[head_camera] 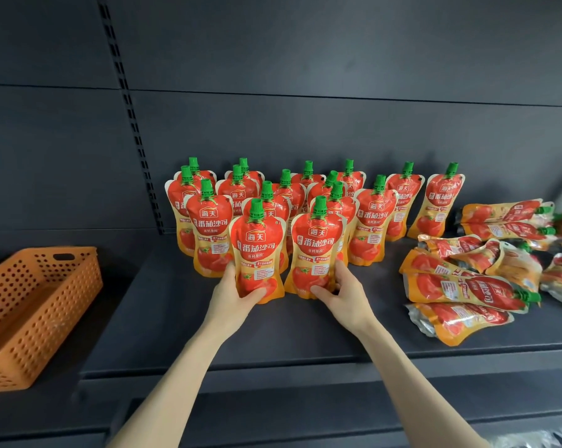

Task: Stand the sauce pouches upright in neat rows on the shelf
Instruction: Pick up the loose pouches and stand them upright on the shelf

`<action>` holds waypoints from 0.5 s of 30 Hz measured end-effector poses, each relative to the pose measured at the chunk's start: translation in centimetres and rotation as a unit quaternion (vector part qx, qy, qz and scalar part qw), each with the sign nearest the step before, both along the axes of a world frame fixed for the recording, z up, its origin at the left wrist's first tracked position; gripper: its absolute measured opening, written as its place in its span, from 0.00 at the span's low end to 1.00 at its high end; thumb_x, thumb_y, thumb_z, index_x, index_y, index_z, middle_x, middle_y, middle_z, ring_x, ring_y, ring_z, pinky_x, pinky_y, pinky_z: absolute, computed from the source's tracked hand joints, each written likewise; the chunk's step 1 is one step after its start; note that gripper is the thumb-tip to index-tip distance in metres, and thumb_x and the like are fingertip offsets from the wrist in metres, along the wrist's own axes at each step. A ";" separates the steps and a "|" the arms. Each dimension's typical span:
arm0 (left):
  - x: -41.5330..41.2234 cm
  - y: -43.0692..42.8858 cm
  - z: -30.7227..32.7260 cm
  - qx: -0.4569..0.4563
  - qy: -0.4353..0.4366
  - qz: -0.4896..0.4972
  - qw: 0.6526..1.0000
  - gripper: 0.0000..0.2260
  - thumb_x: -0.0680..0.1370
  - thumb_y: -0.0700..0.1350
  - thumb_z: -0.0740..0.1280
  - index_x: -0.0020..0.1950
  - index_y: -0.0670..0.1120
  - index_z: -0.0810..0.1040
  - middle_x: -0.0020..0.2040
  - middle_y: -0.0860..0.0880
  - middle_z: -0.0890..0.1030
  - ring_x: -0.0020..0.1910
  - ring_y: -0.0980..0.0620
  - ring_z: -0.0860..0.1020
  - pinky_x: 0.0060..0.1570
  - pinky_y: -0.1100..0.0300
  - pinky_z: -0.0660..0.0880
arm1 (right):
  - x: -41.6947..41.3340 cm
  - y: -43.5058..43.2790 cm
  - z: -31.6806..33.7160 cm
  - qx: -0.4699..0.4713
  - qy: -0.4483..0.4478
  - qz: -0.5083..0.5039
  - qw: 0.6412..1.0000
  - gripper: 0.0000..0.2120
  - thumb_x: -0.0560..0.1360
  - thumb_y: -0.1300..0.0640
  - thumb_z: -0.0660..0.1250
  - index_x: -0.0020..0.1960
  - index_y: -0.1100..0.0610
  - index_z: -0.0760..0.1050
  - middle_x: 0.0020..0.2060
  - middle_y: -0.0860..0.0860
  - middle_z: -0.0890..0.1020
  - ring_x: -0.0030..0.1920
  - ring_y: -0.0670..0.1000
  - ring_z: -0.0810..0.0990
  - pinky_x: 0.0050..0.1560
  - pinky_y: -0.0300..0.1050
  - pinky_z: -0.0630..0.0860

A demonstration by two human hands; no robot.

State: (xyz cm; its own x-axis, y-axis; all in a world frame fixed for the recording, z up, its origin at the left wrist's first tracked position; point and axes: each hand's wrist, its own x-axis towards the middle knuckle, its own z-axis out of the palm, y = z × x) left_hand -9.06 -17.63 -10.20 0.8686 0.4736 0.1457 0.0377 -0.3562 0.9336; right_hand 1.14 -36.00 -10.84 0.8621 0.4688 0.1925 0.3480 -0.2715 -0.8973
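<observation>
Head view: the left hand [236, 295] grips the lower part of an upright front pouch [257, 250], thumb curled across its face and fingers wrapped out of sight behind. The right hand [346, 291] grips the neighbouring pouch [316, 250] just beside it, thumb on the bottom front, fingers [340, 268] curled along its right edge. Both pouches stand on the dark shelf [273, 337], ahead of the standing rows [373, 218]. More pouches [467, 289] lie flat to the right. An orange basket [30, 315] sits far left.
</observation>
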 end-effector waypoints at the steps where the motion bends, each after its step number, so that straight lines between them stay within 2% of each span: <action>1: -0.1 -0.1 0.0 0.003 0.000 0.003 1.000 0.31 0.73 0.45 0.71 0.71 0.50 0.60 0.61 0.56 0.72 0.58 0.59 0.71 0.58 0.60 0.69 | -0.1 0.0 0.1 0.002 -0.001 -0.004 1.000 0.25 0.73 0.61 0.70 0.68 0.55 0.66 0.56 0.43 0.77 0.57 0.44 0.76 0.58 0.36 0.74; 4: -0.5 0.1 -0.1 0.012 -0.004 0.008 1.000 0.30 0.72 0.45 0.72 0.70 0.50 0.61 0.63 0.55 0.72 0.60 0.57 0.71 0.60 0.57 0.70 | -0.5 -0.3 0.4 0.004 -0.005 -0.014 1.000 0.25 0.72 0.61 0.70 0.66 0.52 0.67 0.54 0.40 0.77 0.53 0.40 0.77 0.47 0.25 0.72; 7: -1.1 0.2 -0.5 0.038 -0.016 0.032 0.999 0.28 0.72 0.45 0.72 0.68 0.51 0.64 0.64 0.52 0.72 0.64 0.52 0.72 0.63 0.50 0.71 | -1.2 -0.9 0.8 0.004 -0.019 -0.037 0.999 0.23 0.72 0.61 0.71 0.64 0.52 0.68 0.51 0.39 0.76 0.49 0.37 0.76 0.45 0.21 0.70; 9: -2.0 -0.2 -0.7 0.083 -0.046 0.074 0.993 0.26 0.71 0.45 0.73 0.66 0.50 0.67 0.63 0.53 0.72 0.63 0.52 0.71 0.61 0.54 0.71 | -1.7 -1.5 0.8 -0.002 -0.044 -0.074 0.996 0.20 0.73 0.60 0.70 0.64 0.55 0.69 0.53 0.43 0.77 0.50 0.40 0.76 0.49 0.26 0.72; 11: -3.0 -1.2 -0.7 0.129 -0.087 0.108 0.982 0.22 0.71 0.43 0.72 0.63 0.48 0.70 0.59 0.55 0.73 0.61 0.53 0.72 0.57 0.58 0.70 | -2.3 -2.5 1.0 -0.006 -0.072 -0.119 0.990 0.17 0.74 0.59 0.68 0.62 0.56 0.72 0.53 0.46 0.79 0.54 0.44 0.77 0.54 0.38 0.74; 12: -3.5 -1.9 -0.6 0.142 -0.107 0.114 0.977 0.20 0.72 0.42 0.72 0.61 0.48 0.71 0.57 0.55 0.73 0.59 0.54 0.73 0.55 0.60 0.70 | -2.5 -3.2 1.2 -0.006 -0.084 -0.135 0.987 0.15 0.74 0.59 0.68 0.60 0.56 0.74 0.52 0.46 0.79 0.54 0.46 0.77 0.54 0.40 0.74; 15: -4.0 -4.5 0.6 0.157 -0.145 0.099 0.972 0.14 0.72 0.41 0.71 0.56 0.48 0.74 0.52 0.54 0.78 0.51 0.55 0.77 0.50 0.69 0.70 | -3.4 -5.6 2.4 -0.001 -0.110 -0.153 0.982 0.09 0.76 0.59 0.66 0.56 0.55 0.77 0.48 0.46 0.80 0.51 0.45 0.78 0.48 0.35 0.72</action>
